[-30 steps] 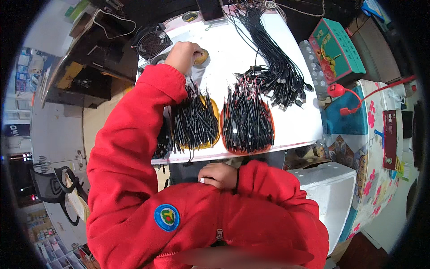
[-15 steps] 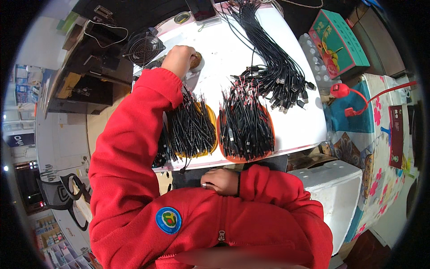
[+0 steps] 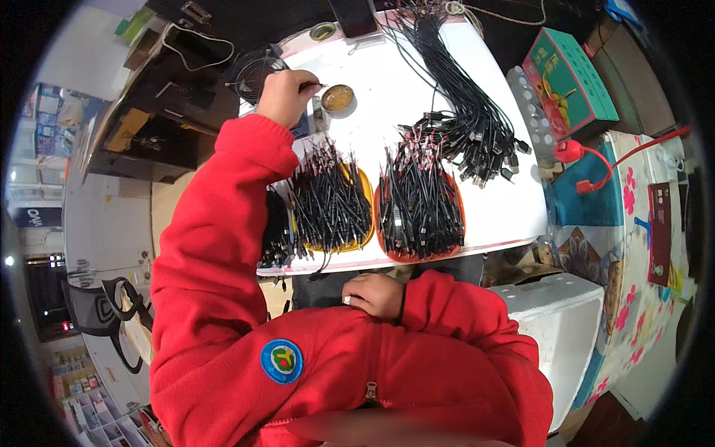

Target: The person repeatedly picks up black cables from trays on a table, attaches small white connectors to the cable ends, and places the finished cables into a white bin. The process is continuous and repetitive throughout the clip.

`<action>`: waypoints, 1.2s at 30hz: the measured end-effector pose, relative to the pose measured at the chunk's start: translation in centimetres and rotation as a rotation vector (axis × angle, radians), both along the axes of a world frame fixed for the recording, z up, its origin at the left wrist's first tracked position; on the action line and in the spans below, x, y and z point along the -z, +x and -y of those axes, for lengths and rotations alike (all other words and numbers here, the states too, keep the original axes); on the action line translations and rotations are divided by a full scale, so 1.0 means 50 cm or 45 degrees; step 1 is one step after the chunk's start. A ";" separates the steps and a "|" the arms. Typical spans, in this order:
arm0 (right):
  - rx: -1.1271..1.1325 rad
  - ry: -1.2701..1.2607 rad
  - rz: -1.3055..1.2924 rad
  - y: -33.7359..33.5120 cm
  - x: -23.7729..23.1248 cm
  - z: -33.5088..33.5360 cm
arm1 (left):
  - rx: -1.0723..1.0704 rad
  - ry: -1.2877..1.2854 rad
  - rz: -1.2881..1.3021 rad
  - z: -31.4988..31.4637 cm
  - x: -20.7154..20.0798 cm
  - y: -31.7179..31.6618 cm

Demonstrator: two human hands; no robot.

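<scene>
At the far left of the white table, my left hand pinches a thin black cable by its end. The reddish tip pokes out just above and left of a small round tin of amber-brown stuff, apart from it as far as I can see. Nearer me, a yellow tray and an orange-red tray bear dense bundles of short black cables with reddish wire ends. In my lap lies my right hand, fingers curled, a small white spot at one finger; its palm side is hidden.
Long black USB cables fan across the table's right side. Behind my left hand stands a round fan grille. A green box is at the far right, and a white foam box stands near my right elbow. More cables lie beside my left sleeve.
My left hand has drawn back leftward from over the tin, bringing the cable tip and the whole tin into sight. The view has shifted slightly; my right hand stays in my lap.
</scene>
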State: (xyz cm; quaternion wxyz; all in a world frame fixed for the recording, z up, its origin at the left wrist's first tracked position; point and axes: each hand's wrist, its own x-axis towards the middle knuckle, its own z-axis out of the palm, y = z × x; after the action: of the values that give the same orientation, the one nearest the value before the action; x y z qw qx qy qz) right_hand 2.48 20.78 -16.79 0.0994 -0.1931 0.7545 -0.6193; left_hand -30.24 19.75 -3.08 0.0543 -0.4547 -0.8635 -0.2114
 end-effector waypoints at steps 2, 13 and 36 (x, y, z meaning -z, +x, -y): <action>0.015 0.049 -0.024 0.002 0.002 0.001 | -0.052 0.003 -0.027 0.039 -0.024 0.004; 0.000 0.122 -0.097 0.002 0.015 0.008 | -0.171 -0.072 -0.255 0.182 0.012 -0.055; -0.077 0.240 0.079 -0.001 0.006 0.006 | -0.166 -0.377 -0.311 0.165 0.034 -0.075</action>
State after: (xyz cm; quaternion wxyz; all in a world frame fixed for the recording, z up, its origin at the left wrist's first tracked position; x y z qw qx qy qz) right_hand 2.44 20.50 -17.11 0.1593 -0.1864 0.7999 -0.5478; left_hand -33.98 11.50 -4.79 0.1045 -0.4232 -0.8997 -0.0214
